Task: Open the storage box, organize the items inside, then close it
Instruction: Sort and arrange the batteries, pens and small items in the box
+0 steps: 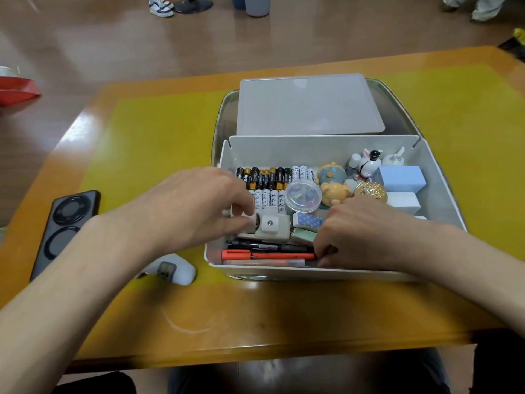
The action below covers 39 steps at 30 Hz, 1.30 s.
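Observation:
The white storage box (pixel 443 180) stands open on the table, its flat lid (pixel 308 105) lying behind it. Inside are rows of batteries (pixel 265 177), a clear round tub (pixel 303 196), small figurines (pixel 333 183), a gold disc (pixel 370 191), blue and white blocks (pixel 402 179), erasers (pixel 308 220) and pens (pixel 267 255) along the front wall. My left hand (pixel 196 206) pinches a cream plug-like gadget (pixel 271 226) at the box's left side. My right hand (pixel 360 231) reaches down at the front, fingertips on the right end of the pens.
A metal tray (pixel 224 109) lies under the box and lid. A black phone (pixel 66 226) lies at the table's left, a white mouse-like object (pixel 173 270) beside the box's front left corner. People's feet and a stand base are on the floor beyond.

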Tool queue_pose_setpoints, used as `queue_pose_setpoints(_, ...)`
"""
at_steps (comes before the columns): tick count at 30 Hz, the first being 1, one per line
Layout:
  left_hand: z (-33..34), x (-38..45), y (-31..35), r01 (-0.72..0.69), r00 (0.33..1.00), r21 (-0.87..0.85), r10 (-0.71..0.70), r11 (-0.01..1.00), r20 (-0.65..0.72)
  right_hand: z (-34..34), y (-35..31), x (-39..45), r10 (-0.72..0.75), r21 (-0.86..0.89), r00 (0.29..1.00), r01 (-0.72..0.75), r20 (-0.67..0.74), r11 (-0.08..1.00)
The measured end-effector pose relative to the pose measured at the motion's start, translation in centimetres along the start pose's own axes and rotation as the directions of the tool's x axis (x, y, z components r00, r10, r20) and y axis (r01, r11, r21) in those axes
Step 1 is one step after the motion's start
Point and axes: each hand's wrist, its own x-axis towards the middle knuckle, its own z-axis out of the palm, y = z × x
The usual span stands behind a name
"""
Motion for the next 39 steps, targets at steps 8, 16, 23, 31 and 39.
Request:
queue_pose_setpoints(8,-0.2,-2.2,-1.7,0.114,0.974,0.016,-0.108,0.993,-0.2,-2.9,2.2,-2.9,0.391,0.29,0.915,-0.348,-0.105,0.892)
queue_pose_setpoints(16,0.6,-4.2,-2.2,0.231,0.943,-0.013,-0.227,0.973,-0.242,-0.5,-1.2,-1.0,0.36,-0.046,0.932,-0.361,-0.031,0.931)
queue_pose_setpoints(23,2.2,-6.2,-2.6,0.339,0.913,-0.147,-0.362,0.929,-0.187,-0.4,-1.3,-0.4,0.408,-0.032,0.907,-0.413,-0.102,0.91)
queue_pose_setpoints(31,5.3,-12.1,-3.6,0.388,0.851,-0.384,-0.486,0.838,-0.201,-0.7,-0.6,-1.2,0.473,0.191,0.874,-0.448,-0.111,0.873)
queue_pose_setpoints(39,5.2,-12.1,-3.0,0.282,0.714,-0.633,-0.599,0.721,-0.364,-3.4,2.8,-1.6,0.658,0.584,0.713,-0.435,-0.242,0.685)
